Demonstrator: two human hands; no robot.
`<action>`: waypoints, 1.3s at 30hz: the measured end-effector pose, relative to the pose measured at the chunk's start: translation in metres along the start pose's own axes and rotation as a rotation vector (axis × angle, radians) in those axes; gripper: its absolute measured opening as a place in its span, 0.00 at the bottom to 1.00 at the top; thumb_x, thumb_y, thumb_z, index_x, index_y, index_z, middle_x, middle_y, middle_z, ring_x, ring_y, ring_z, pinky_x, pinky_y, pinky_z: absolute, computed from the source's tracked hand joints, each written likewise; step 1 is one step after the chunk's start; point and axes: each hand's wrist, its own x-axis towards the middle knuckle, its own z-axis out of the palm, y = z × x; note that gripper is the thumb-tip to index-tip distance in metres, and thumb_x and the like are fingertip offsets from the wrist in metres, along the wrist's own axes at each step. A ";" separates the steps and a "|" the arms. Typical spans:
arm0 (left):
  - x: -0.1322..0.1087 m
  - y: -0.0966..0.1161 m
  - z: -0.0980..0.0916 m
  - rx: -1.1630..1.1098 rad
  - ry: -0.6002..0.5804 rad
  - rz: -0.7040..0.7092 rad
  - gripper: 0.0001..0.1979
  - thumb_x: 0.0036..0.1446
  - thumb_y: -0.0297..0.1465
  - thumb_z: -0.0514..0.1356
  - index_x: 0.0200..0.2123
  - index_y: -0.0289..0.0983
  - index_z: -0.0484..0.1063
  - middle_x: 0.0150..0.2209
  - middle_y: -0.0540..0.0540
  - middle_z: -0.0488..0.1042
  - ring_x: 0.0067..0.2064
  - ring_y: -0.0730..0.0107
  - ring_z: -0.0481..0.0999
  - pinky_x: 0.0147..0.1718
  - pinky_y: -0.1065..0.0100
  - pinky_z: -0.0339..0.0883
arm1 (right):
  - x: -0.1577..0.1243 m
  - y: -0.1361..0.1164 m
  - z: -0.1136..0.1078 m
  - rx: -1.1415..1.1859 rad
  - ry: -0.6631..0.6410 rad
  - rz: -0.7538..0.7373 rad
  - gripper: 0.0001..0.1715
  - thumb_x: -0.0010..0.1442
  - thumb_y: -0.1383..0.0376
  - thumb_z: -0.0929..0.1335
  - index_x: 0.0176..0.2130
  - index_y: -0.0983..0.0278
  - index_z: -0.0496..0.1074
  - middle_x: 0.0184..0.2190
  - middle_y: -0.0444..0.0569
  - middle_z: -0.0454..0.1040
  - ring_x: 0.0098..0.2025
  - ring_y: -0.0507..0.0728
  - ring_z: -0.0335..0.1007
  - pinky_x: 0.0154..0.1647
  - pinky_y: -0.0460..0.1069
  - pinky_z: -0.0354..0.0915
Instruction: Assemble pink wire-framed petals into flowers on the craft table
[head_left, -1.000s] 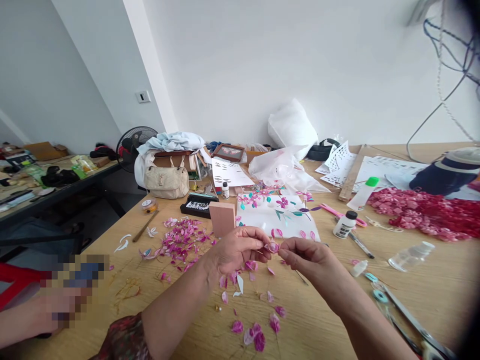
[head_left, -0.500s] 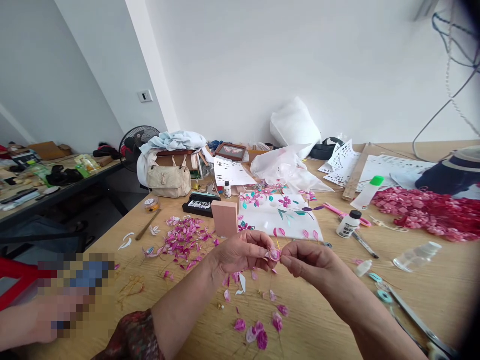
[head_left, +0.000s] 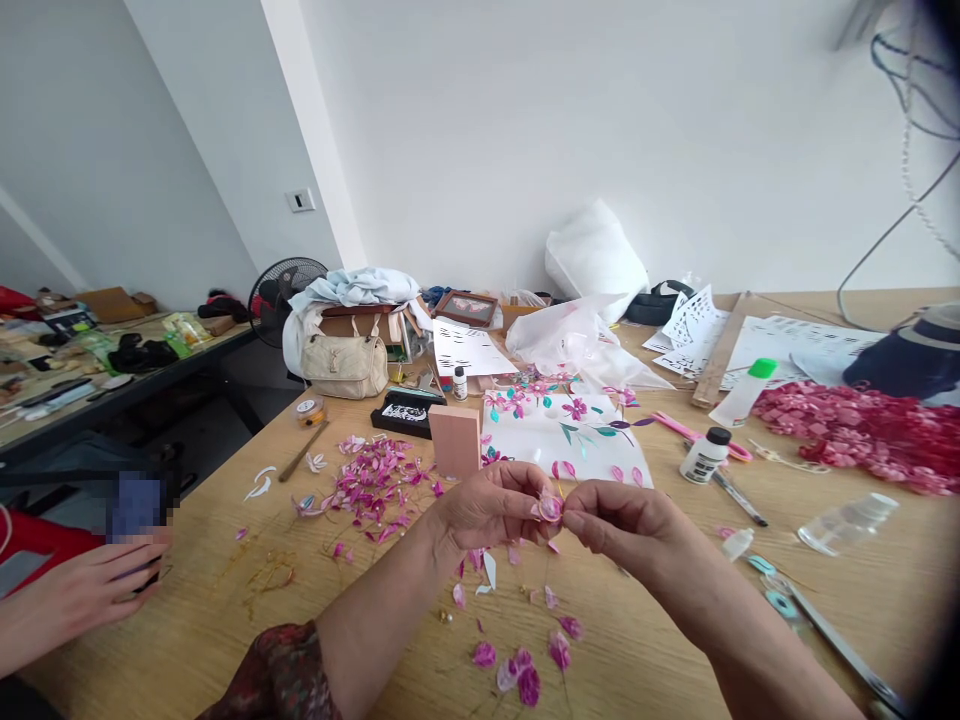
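Observation:
Between the thumb and fingers of my left hand (head_left: 495, 505) is a small pale pink petal flower (head_left: 550, 506), with a bit of yellow wire showing above it. My right hand (head_left: 626, 515) is pinched closed at the flower's right edge; what its fingertips grip is too small to make out. Loose pink petals (head_left: 525, 675) on thin wires lie on the table below my hands. A larger pile of magenta petals (head_left: 379, 480) spreads to the left. Behind my hands, a pinkish block (head_left: 454, 442) stands upright beside a white sheet (head_left: 525, 440) bearing pink flowers and green leaves.
To the right are a black-capped bottle (head_left: 705, 458), pink scissors (head_left: 739, 450), a clear bottle (head_left: 847, 524), tweezers (head_left: 840, 640) and a heap of pink flowers (head_left: 847, 430). At left, another person's hand (head_left: 97, 585) holds a blurred-out object. A beige bag (head_left: 345, 366) stands at the back.
The view has shifted slightly, so the table sits a little lower and further right. Another person's hand at left has drawn back leftward. My hands keep nearly the same hold on the flower.

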 end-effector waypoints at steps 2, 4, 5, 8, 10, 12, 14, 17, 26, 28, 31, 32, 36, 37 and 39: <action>0.001 -0.001 0.001 0.002 0.005 0.000 0.12 0.36 0.31 0.68 0.23 0.33 0.69 0.20 0.50 0.70 0.22 0.77 0.69 0.22 0.74 0.61 | -0.001 0.001 0.000 -0.008 0.006 -0.009 0.15 0.49 0.55 0.66 0.22 0.64 0.68 0.17 0.42 0.63 0.21 0.50 0.55 0.20 0.45 0.52; 0.002 -0.003 0.001 0.004 0.002 0.000 0.13 0.35 0.32 0.68 0.23 0.34 0.68 0.20 0.50 0.69 0.21 0.77 0.68 0.22 0.74 0.61 | -0.002 0.001 0.000 -0.011 -0.005 -0.014 0.15 0.49 0.55 0.66 0.22 0.64 0.68 0.18 0.43 0.65 0.22 0.51 0.57 0.21 0.45 0.53; 0.003 -0.004 0.001 0.006 0.001 0.002 0.13 0.35 0.32 0.68 0.22 0.34 0.68 0.20 0.50 0.68 0.22 0.77 0.68 0.22 0.73 0.62 | -0.003 0.001 0.000 -0.009 -0.013 -0.013 0.15 0.49 0.55 0.66 0.22 0.63 0.68 0.19 0.43 0.66 0.23 0.52 0.58 0.22 0.46 0.54; 0.004 -0.006 0.001 0.018 0.011 0.027 0.13 0.35 0.33 0.68 0.22 0.34 0.68 0.22 0.50 0.68 0.22 0.77 0.69 0.23 0.73 0.63 | -0.004 0.001 0.001 0.003 -0.021 -0.019 0.14 0.50 0.56 0.66 0.22 0.63 0.68 0.20 0.44 0.68 0.24 0.53 0.61 0.24 0.46 0.55; 0.004 -0.006 0.002 0.018 0.017 0.051 0.13 0.35 0.33 0.68 0.22 0.34 0.68 0.23 0.50 0.68 0.23 0.77 0.69 0.22 0.73 0.63 | -0.004 0.001 0.001 0.012 -0.014 -0.027 0.13 0.51 0.58 0.66 0.22 0.63 0.68 0.21 0.44 0.69 0.25 0.53 0.61 0.24 0.46 0.56; 0.003 -0.006 0.002 0.019 0.001 0.073 0.12 0.36 0.32 0.68 0.23 0.34 0.69 0.23 0.50 0.67 0.23 0.76 0.69 0.20 0.74 0.63 | -0.004 0.001 0.000 0.015 -0.007 -0.027 0.13 0.51 0.58 0.65 0.22 0.64 0.68 0.20 0.44 0.68 0.24 0.52 0.60 0.24 0.46 0.55; 0.003 -0.004 0.003 0.024 -0.030 0.095 0.10 0.37 0.31 0.67 0.23 0.34 0.70 0.23 0.50 0.67 0.23 0.76 0.69 0.20 0.74 0.63 | -0.005 0.000 0.000 0.012 -0.011 -0.021 0.13 0.51 0.58 0.65 0.22 0.64 0.68 0.19 0.43 0.67 0.24 0.52 0.58 0.24 0.46 0.54; 0.002 -0.001 0.005 0.047 -0.055 0.126 0.07 0.40 0.29 0.66 0.24 0.34 0.71 0.23 0.49 0.68 0.24 0.75 0.70 0.21 0.74 0.64 | -0.006 -0.001 -0.001 0.009 -0.020 -0.011 0.14 0.50 0.56 0.66 0.22 0.64 0.68 0.20 0.43 0.66 0.24 0.52 0.58 0.23 0.46 0.53; 0.004 0.003 0.009 0.079 -0.062 0.148 0.08 0.41 0.29 0.65 0.25 0.33 0.70 0.22 0.49 0.68 0.24 0.75 0.70 0.22 0.73 0.67 | -0.006 -0.001 -0.003 -0.033 0.000 0.003 0.16 0.50 0.54 0.65 0.22 0.64 0.67 0.17 0.39 0.57 0.20 0.49 0.48 0.20 0.45 0.46; 0.005 0.002 0.008 0.069 -0.074 0.150 0.08 0.40 0.29 0.66 0.25 0.33 0.69 0.22 0.49 0.68 0.24 0.75 0.70 0.21 0.73 0.67 | -0.008 -0.002 -0.003 -0.060 -0.005 0.009 0.15 0.52 0.55 0.64 0.23 0.64 0.67 0.17 0.39 0.56 0.21 0.49 0.47 0.20 0.45 0.46; 0.006 0.000 0.006 0.051 -0.109 0.164 0.07 0.42 0.27 0.65 0.26 0.32 0.69 0.22 0.49 0.69 0.24 0.74 0.71 0.21 0.73 0.68 | -0.009 -0.005 -0.003 -0.094 0.004 0.012 0.14 0.53 0.57 0.63 0.23 0.64 0.66 0.17 0.39 0.55 0.21 0.49 0.46 0.20 0.45 0.45; 0.006 0.000 0.006 0.045 -0.115 0.166 0.06 0.43 0.27 0.64 0.26 0.32 0.69 0.22 0.49 0.69 0.24 0.74 0.71 0.21 0.72 0.68 | -0.009 -0.005 -0.003 -0.101 0.005 0.010 0.13 0.53 0.58 0.63 0.23 0.64 0.66 0.17 0.39 0.54 0.21 0.49 0.46 0.20 0.45 0.45; 0.005 -0.001 0.004 0.029 -0.134 0.169 0.06 0.44 0.25 0.63 0.27 0.32 0.70 0.23 0.49 0.69 0.24 0.74 0.71 0.22 0.72 0.69 | -0.008 -0.005 -0.004 -0.130 0.003 0.004 0.13 0.53 0.59 0.63 0.23 0.64 0.65 0.17 0.39 0.54 0.21 0.49 0.46 0.20 0.45 0.45; 0.005 -0.001 0.004 0.026 -0.138 0.170 0.06 0.43 0.25 0.64 0.27 0.32 0.70 0.23 0.49 0.69 0.24 0.74 0.71 0.22 0.72 0.69 | -0.008 -0.004 -0.004 -0.137 0.004 0.002 0.13 0.53 0.59 0.63 0.22 0.64 0.64 0.18 0.39 0.54 0.21 0.49 0.46 0.20 0.45 0.46; 0.005 -0.001 0.004 0.023 -0.139 0.172 0.06 0.43 0.25 0.64 0.27 0.31 0.70 0.23 0.49 0.69 0.25 0.74 0.71 0.22 0.72 0.69 | -0.008 -0.002 -0.004 -0.150 0.005 0.001 0.14 0.53 0.58 0.63 0.22 0.64 0.64 0.18 0.39 0.55 0.22 0.50 0.47 0.21 0.45 0.47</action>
